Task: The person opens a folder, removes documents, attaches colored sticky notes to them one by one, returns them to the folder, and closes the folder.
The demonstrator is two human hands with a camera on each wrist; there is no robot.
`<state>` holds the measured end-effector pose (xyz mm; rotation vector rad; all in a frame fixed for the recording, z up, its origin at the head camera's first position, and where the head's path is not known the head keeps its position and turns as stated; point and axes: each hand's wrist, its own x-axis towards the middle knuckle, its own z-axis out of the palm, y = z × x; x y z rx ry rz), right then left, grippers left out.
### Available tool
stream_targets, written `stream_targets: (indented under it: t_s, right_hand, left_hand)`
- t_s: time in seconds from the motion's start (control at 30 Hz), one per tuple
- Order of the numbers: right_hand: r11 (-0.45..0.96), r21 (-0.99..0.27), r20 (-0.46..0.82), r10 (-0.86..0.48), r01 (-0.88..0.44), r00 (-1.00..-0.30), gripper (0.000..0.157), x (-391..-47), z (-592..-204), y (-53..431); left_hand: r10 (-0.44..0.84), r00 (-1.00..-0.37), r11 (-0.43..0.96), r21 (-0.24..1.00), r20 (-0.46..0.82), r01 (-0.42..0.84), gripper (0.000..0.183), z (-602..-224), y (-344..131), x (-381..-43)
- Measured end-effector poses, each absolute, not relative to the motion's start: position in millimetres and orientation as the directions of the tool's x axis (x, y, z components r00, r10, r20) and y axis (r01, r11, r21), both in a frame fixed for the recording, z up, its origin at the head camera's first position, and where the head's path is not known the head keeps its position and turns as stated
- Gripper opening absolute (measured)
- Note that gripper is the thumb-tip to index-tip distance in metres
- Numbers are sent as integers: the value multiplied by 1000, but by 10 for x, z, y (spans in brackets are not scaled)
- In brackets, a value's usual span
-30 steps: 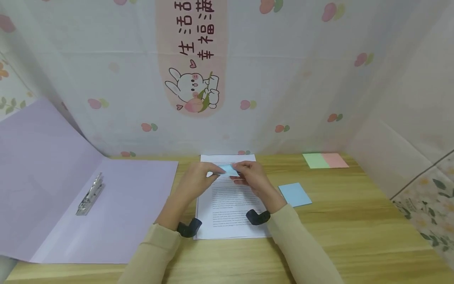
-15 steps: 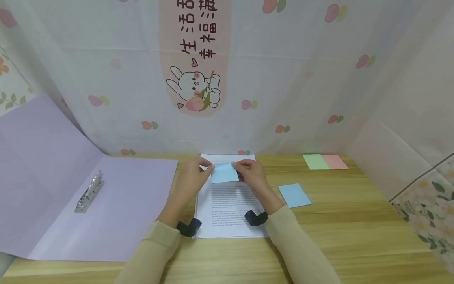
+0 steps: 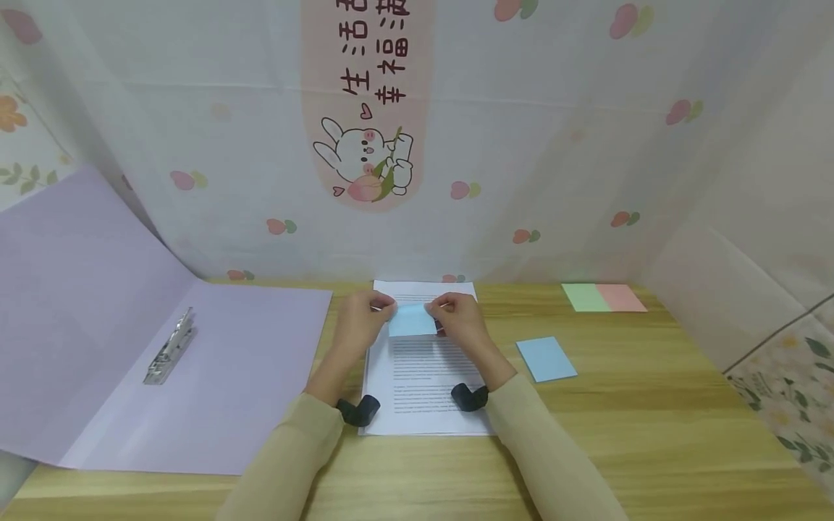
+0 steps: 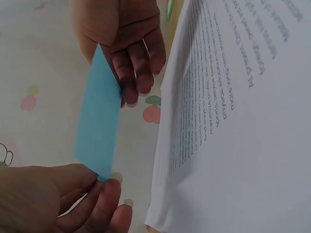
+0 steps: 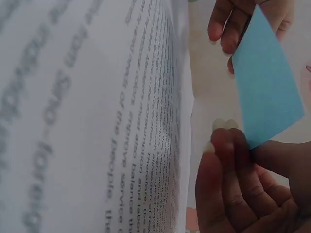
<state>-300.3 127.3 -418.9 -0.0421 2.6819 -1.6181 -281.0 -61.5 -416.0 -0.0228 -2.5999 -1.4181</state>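
Note:
Both hands hold one blue sticky note by its two upper corners, over the upper part of a printed sheet. My left hand pinches its left corner between thumb and fingers. At the opposite corner, my right hand pinches it the same way. From the left wrist view, the sticky note stands off the paper, with a gap between them. The right wrist view likewise has the sticky note apart from the printed page.
An opened lilac folder with a metal clip lies at the left. A blue sticky pad is right of the sheet. Green and pink sticky pads lie at the back right. A patterned cloth rises behind the table.
The blue sticky note has tipped so its face shows more to the head view. The left hand shifted slightly left along it to the corner; the right hand keeps its pinch.

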Motion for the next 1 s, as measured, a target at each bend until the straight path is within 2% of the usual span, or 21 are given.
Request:
stream_targets:
  t_s: [0.57, 0.7, 1.0]
  right_hand:
    - [674, -730, 65, -96, -113, -993, 16, -3170, -4253, 1274]
    - [720, -674, 117, -118, -166, -986, 14, -3193, -4299, 1283]
    - [752, -624, 172, -133, -212, -976, 12, -3223, -4388, 1296]
  left_hand:
    - [-87, -986, 591, 804, 144, 66, 9, -4317, -568, -2969]
    - [-85, -985, 593, 802, 147, 68, 9, -4390, -567, -3004]
    - [-78, -990, 586, 809, 120, 52, 8, -4524, -583, -3060]
